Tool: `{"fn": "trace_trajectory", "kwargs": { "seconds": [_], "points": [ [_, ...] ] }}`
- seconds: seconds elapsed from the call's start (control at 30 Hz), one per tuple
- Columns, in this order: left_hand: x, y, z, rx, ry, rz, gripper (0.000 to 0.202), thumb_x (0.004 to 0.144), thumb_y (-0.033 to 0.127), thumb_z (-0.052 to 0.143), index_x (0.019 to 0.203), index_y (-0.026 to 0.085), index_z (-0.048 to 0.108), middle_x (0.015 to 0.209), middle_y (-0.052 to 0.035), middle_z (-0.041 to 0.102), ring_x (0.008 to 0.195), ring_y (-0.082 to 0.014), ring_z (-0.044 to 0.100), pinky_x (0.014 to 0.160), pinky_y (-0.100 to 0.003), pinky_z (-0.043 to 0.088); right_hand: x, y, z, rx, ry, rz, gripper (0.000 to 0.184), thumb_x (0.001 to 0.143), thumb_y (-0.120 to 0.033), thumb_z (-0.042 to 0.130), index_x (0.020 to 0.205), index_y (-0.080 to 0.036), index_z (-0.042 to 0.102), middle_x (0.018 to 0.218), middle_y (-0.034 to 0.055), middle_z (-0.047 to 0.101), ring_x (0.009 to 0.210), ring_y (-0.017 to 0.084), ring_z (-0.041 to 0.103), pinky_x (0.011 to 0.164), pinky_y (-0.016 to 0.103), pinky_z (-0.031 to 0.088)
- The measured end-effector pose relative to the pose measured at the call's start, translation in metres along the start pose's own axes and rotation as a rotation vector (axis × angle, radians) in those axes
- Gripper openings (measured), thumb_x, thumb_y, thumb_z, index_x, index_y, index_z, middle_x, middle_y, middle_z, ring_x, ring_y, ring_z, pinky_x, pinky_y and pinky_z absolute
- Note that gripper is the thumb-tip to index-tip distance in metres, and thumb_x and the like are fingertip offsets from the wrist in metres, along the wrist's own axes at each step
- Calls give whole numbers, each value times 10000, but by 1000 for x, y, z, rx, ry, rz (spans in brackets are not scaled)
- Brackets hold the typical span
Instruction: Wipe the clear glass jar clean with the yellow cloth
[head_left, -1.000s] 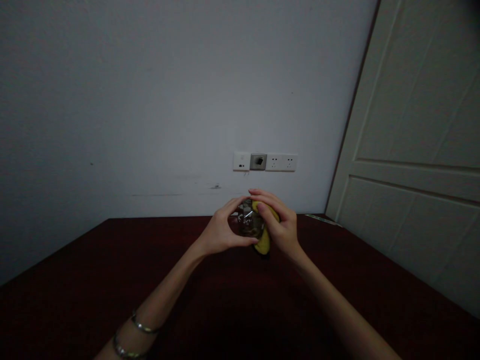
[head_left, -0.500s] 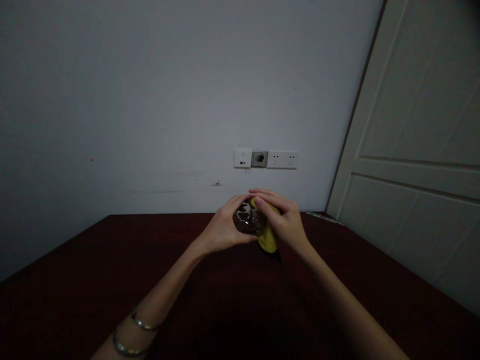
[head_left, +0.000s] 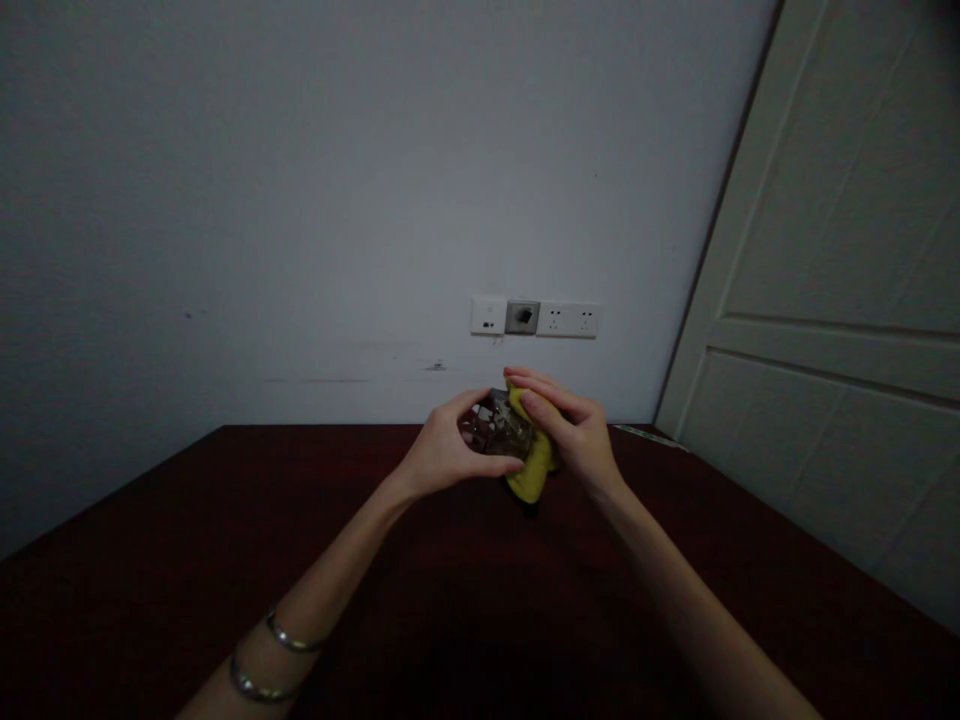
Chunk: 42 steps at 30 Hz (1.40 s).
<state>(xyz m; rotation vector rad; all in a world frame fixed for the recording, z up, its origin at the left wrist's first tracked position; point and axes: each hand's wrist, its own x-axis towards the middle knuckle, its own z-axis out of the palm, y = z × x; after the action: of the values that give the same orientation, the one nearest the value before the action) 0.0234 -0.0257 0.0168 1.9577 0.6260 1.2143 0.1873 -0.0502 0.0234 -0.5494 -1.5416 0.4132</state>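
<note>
From here I read the left hand [head_left: 446, 450] with fingers [head_left: 471, 400] curled narrow round a glass [head_left: 499, 425], over the surface [head_left: 675, 560]. The right hand [head_left: 574, 440] has its fingers [head_left: 536, 385] pressing a yellow cloth [head_left: 531, 470] against the glass.

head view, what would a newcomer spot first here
The eye goes first to the bright yellow cloth and clear faceted glass object at the centre, held between the left hand and right hand over the dark red tabletop. Behind them, a white wall socket strip sits low on the pale grey wall, and a cream panelled door fills the right side.
</note>
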Motion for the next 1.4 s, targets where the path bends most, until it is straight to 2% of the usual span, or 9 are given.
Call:
{"fn": "trace_trajectory", "kwargs": {
  "seconds": [0.23, 0.4, 0.5, 0.67, 0.73, 0.87, 0.97, 1.17, 1.4],
  "points": [
    [2, -5, 0, 2, 4, -7, 637, 603, 259, 786, 1180, 124, 553, 970, -77, 661, 743, -153, 623, 680, -292, 519, -6, -13, 7, -178, -140, -225, 245, 808, -167, 639, 982, -312, 730, 1129, 18, 692, 1160, 200, 580, 1055, 433, 408],
    [0, -4, 1, -14, 20, 21, 686, 547, 298, 828, 1151, 112, 563, 1064, -107, 641, 860, -189, 629, 759, -320, 528, 0, -4, 5, -94, 43, -2, 174, 824, -251, 630, 953, -293, 739, 1092, 30, 708, 1066, 192, 634, 983, 406, 477],
    [0, -5, 1, 70, 8, 33, 632, 571, 313, 817, 1129, 128, 587, 1035, -93, 659, 879, -197, 627, 771, -322, 524, 1, -2, 4, -96, 61, 60, 157, 820, -273, 635, 933, -274, 745, 1068, 44, 718, 1048, 199, 643, 977, 413, 482],
    [1, -6, -1, 204, 15, 15, 529, 611, 208, 756, 1114, 134, 608, 956, -66, 684, 803, -176, 627, 696, -281, 509, -4, -16, 4, -291, -218, -200, 216, 825, -200, 619, 996, -271, 730, 1134, 51, 690, 1100, 203, 610, 1020, 439, 442],
    [1, -5, -2, 224, 15, 11, 512, 614, 191, 743, 1106, 135, 615, 940, -63, 688, 786, -176, 628, 684, -281, 506, -4, -17, 3, -308, -288, -239, 225, 824, -198, 620, 1007, -274, 727, 1138, 51, 688, 1099, 205, 611, 1021, 445, 441],
    [0, 0, -1, 221, 6, 31, 578, 598, 324, 797, 1119, 147, 621, 1007, -78, 686, 884, -213, 630, 770, -322, 509, 1, -8, -3, -193, -160, -78, 182, 826, -262, 630, 968, -311, 734, 1105, 34, 703, 1051, 202, 637, 954, 426, 494],
    [-1, 2, -1, 168, -1, -4, 631, 563, 373, 821, 1114, 136, 624, 993, -85, 688, 873, -219, 633, 760, -325, 513, 3, -3, -5, -83, -97, 25, 153, 814, -309, 646, 931, -309, 744, 1092, 32, 708, 1060, 206, 633, 955, 420, 495],
    [4, -5, -1, -143, -37, -93, 629, 552, 338, 825, 1106, 115, 626, 971, -83, 695, 777, -177, 649, 726, -313, 518, -2, -3, -4, -39, -154, -93, 164, 802, -308, 667, 946, -350, 732, 1142, -5, 689, 1184, 219, 564, 1050, 473, 403],
    [6, -16, -2, -316, -36, -124, 628, 501, 346, 853, 1046, 104, 655, 992, -99, 708, 874, -216, 659, 787, -336, 522, 0, 12, -3, 35, 21, 72, 174, 808, -348, 653, 955, -310, 736, 1118, 16, 705, 1110, 200, 613, 1025, 419, 435]
  ]
}}
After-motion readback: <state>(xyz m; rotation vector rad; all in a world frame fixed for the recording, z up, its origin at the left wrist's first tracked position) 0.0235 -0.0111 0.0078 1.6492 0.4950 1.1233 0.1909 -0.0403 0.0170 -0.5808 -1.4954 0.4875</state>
